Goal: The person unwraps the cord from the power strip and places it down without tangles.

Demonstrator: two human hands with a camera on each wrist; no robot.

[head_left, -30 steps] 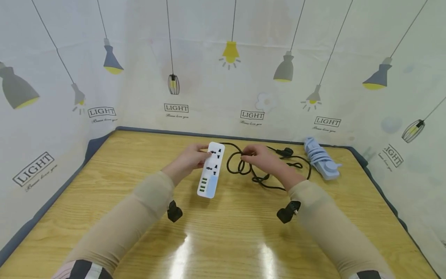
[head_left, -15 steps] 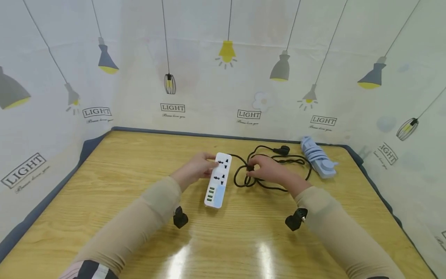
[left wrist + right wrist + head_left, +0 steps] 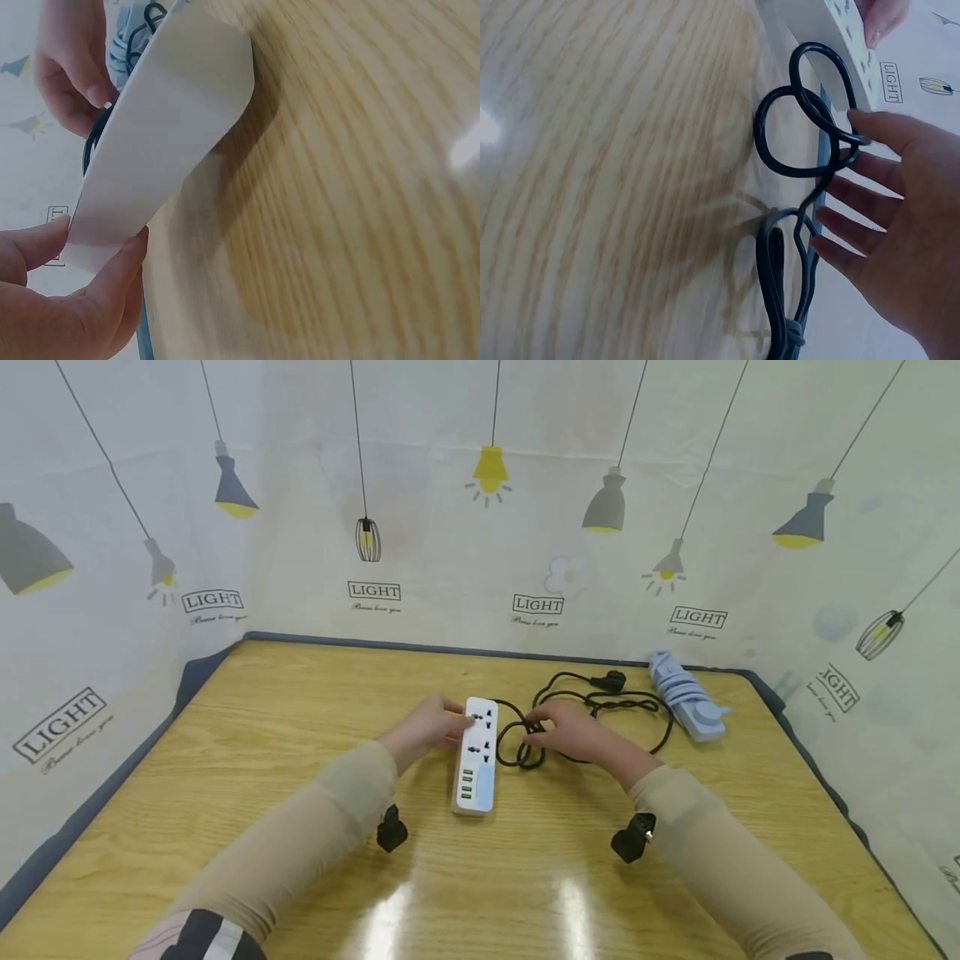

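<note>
In the head view, my left hand (image 3: 427, 727) pinches the far left side of a white power strip (image 3: 476, 756), thumb on top. The strip has universal sockets, several green USB ports and a pale blue patch at its near end. The left wrist view shows its side (image 3: 161, 127) just over or on the table; contact is unclear. To the right, my right hand (image 3: 573, 731) holds the strip's black power cord (image 3: 517, 760) between thumb and index finger, where it makes loose loops (image 3: 795, 172). The other fingers of that hand (image 3: 922, 217) are spread slightly.
The cord's black plug (image 3: 609, 682) lies toward the back of the wooden table (image 3: 315, 693). A pale blue power strip (image 3: 688, 697) wrapped in its own cord sits at the back right. A patterned cloth wall (image 3: 450, 527) surrounds the table's back and sides.
The power strip has come nearer, lower and a little to the right in my left hand, and it stands straighter. My right hand has come slightly nearer with the cord loops.
</note>
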